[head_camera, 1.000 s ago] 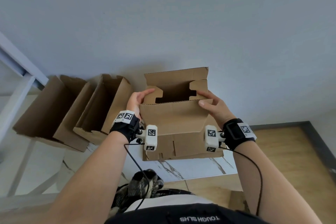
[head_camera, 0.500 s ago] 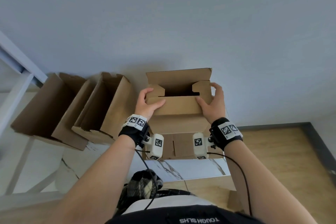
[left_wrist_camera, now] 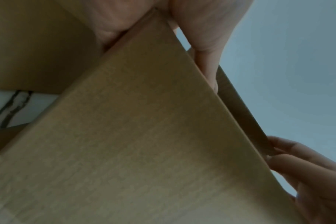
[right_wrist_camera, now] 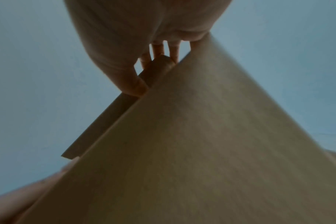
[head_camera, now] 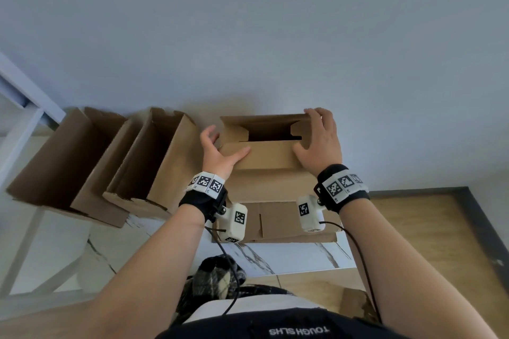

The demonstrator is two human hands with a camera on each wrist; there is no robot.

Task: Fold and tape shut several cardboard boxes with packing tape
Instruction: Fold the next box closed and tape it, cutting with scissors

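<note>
Cardboard box point(head_camera: 271, 173) interior dark behind both hands.

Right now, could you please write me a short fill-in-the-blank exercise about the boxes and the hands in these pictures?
1. Both hands rest on the box at the ____ end of the row of three.
2. The left hand presses down the ____ flap of that box.
3. The right hand reaches its fingers over the ____ flap.
4. The two other boxes have their tops ____.

Missing words: right; near; far; open
</note>
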